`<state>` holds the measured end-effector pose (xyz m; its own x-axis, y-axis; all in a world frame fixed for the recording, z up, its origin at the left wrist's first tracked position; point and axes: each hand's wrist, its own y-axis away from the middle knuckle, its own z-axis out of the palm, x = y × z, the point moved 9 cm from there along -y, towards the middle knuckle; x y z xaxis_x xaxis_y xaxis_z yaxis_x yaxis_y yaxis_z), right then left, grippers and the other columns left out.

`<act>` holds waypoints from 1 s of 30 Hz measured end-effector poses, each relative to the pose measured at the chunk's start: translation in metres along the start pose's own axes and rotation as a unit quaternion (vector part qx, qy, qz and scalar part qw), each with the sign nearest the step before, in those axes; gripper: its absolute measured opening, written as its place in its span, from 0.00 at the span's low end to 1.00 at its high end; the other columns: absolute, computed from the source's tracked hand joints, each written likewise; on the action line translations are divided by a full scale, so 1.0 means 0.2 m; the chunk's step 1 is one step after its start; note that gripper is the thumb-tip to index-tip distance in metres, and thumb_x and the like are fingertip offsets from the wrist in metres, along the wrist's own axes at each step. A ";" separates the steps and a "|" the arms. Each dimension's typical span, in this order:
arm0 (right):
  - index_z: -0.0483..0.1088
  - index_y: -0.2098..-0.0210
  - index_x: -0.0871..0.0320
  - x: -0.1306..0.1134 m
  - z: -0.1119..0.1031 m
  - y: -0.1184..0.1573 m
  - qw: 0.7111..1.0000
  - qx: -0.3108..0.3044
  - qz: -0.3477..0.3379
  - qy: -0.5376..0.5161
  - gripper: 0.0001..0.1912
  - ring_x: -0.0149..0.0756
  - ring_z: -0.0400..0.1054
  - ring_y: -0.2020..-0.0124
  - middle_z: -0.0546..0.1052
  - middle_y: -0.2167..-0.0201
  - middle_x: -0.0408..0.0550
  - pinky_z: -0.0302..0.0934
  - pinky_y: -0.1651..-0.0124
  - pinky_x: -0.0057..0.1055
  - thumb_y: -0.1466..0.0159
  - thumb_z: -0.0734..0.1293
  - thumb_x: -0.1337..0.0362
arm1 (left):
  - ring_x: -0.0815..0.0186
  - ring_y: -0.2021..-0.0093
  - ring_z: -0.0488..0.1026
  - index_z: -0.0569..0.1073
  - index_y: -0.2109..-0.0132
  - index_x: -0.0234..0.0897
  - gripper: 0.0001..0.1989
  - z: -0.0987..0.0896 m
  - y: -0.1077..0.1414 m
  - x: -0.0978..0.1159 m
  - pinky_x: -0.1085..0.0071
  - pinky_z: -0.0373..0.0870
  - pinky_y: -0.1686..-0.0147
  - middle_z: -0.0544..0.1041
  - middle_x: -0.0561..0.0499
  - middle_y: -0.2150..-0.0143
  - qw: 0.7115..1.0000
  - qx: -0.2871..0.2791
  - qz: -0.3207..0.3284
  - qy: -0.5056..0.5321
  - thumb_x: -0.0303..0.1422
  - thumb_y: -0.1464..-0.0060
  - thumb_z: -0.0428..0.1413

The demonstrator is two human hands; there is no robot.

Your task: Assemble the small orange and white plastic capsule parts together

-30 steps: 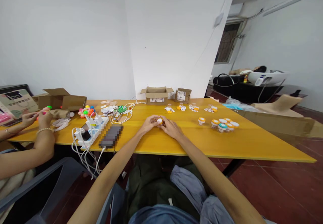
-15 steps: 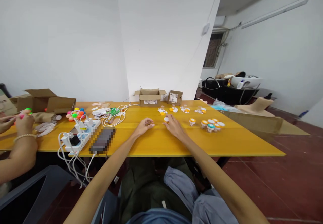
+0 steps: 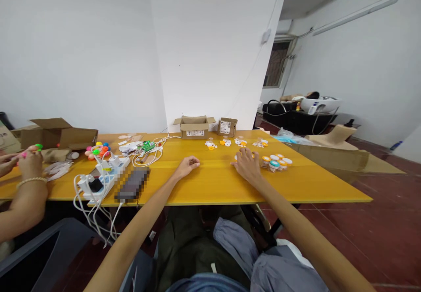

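My right hand (image 3: 248,165) is over the table beside a group of small clear jars, its fingers closed around a small white-lidded jar (image 3: 236,157) that shows only in part at its left side. Behind its fingers an orange-lidded jar is mostly covered. Just to the right stand several jars, among them a teal-lidded jar (image 3: 274,164) and a white-lidded jar (image 3: 287,161). My left hand (image 3: 187,166) rests near the middle of the table, fingers loosely curled with a gap at the thumb and nothing visible in them.
Small piles of white and orange pieces (image 3: 225,142) lie farther back, before two cardboard boxes (image 3: 194,130). To the left are a power strip (image 3: 112,176), a pixelated dark device (image 3: 133,184), cables and colourful balls (image 3: 98,151). At far left, another person's hands hold bright pieces.
My right hand has moved right, carrying the white-lidded jar from the middle to beside the group of jars. My left hand has stayed nearly in place.
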<state>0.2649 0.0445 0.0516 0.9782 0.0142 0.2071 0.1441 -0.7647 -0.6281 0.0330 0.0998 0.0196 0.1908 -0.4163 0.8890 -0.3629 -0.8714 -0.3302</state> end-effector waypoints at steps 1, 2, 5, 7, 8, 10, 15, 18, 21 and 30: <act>0.72 0.57 0.61 0.02 0.00 0.00 1.000 0.005 0.003 0.006 0.11 0.56 0.62 0.46 0.74 0.51 0.64 0.52 0.45 0.49 0.37 0.64 0.62 | 0.63 0.63 0.76 0.76 0.68 0.37 0.10 0.00 0.00 0.00 0.65 0.72 0.56 0.79 0.50 0.67 1.000 -0.001 -0.001 -0.002 0.38 0.53 0.65; 0.72 0.58 0.61 0.05 0.01 0.00 1.000 0.004 0.008 0.008 0.11 0.56 0.62 0.47 0.74 0.52 0.64 0.52 0.45 0.50 0.37 0.64 0.62 | 0.63 0.63 0.76 0.76 0.68 0.37 0.10 0.00 0.00 0.00 0.65 0.72 0.56 0.80 0.50 0.67 1.000 -0.001 -0.002 -0.004 0.38 0.53 0.65; 0.73 0.59 0.63 0.14 0.06 0.01 0.999 -0.005 0.036 0.001 0.12 0.57 0.64 0.50 0.75 0.57 0.65 0.51 0.45 0.54 0.37 0.62 0.63 | 0.63 0.64 0.76 0.77 0.68 0.37 0.09 0.00 0.00 -0.01 0.66 0.72 0.57 0.79 0.50 0.67 1.000 0.002 -0.004 -0.008 0.38 0.53 0.65; 0.73 0.57 0.63 0.17 0.07 0.02 0.999 0.008 0.046 -0.010 0.14 0.60 0.64 0.49 0.76 0.56 0.67 0.50 0.44 0.58 0.37 0.61 0.62 | 0.63 0.64 0.76 0.77 0.68 0.37 0.09 -0.01 -0.01 -0.01 0.66 0.72 0.56 0.80 0.50 0.67 1.000 0.004 -0.003 -0.008 0.38 0.53 0.65; 0.72 0.56 0.63 0.17 0.07 0.02 0.999 0.022 0.044 -0.017 0.15 0.61 0.63 0.47 0.75 0.54 0.68 0.49 0.43 0.59 0.37 0.61 0.62 | 0.64 0.64 0.76 0.77 0.68 0.37 0.09 -0.01 -0.01 -0.01 0.66 0.72 0.56 0.79 0.50 0.67 1.000 0.005 -0.004 -0.007 0.38 0.53 0.64; 0.71 0.51 0.63 0.13 0.07 0.00 0.998 0.051 0.030 -0.037 0.17 0.63 0.59 0.41 0.72 0.47 0.69 0.48 0.41 0.59 0.36 0.61 0.61 | 0.64 0.63 0.76 0.77 0.68 0.37 0.09 -0.01 -0.01 -0.01 0.66 0.72 0.56 0.80 0.50 0.67 1.000 0.006 -0.006 -0.005 0.38 0.53 0.64; 0.65 0.45 0.61 -0.09 0.15 -0.19 0.986 0.036 0.002 -0.165 0.21 0.56 0.61 0.41 0.70 0.44 0.66 0.52 0.40 0.52 0.34 0.60 0.57 | 0.63 0.62 0.76 0.77 0.67 0.38 0.11 -0.02 -0.01 -0.01 0.65 0.72 0.54 0.80 0.50 0.66 1.000 0.018 -0.014 0.003 0.40 0.54 0.65; 0.60 0.40 0.62 -0.21 0.26 -0.34 0.966 -0.044 0.038 -0.252 0.26 0.51 0.63 0.41 0.68 0.44 0.64 0.56 0.41 0.46 0.33 0.59 0.54 | 0.63 0.63 0.76 0.77 0.67 0.38 0.12 -0.02 -0.01 -0.02 0.65 0.72 0.54 0.80 0.50 0.66 0.999 0.024 -0.019 0.009 0.41 0.54 0.65; 0.54 0.36 0.59 -0.28 0.37 -0.42 0.942 -0.127 0.099 -0.296 0.31 0.50 0.61 0.39 0.65 0.41 0.63 0.53 0.38 0.43 0.34 0.60 0.52 | 0.63 0.62 0.76 0.77 0.67 0.38 0.11 -0.03 -0.01 -0.03 0.65 0.72 0.54 0.80 0.50 0.66 0.999 0.034 -0.021 0.019 0.40 0.54 0.65; 0.45 0.32 0.55 -0.35 0.58 -0.48 0.915 -0.214 0.134 -0.314 0.36 0.57 0.60 0.40 0.63 0.41 0.65 0.51 0.40 0.52 0.34 0.57 0.47 | 0.63 0.61 0.76 0.78 0.66 0.38 0.10 -0.03 0.02 -0.05 0.66 0.72 0.55 0.80 0.50 0.65 0.998 0.046 -0.034 0.021 0.39 0.52 0.64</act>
<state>0.1999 0.1915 0.0100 0.8818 0.0534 -0.4685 -0.0543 -0.9755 -0.2133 0.0247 0.1029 0.0114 0.1728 -0.3466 0.9219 -0.2643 -0.9180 -0.2956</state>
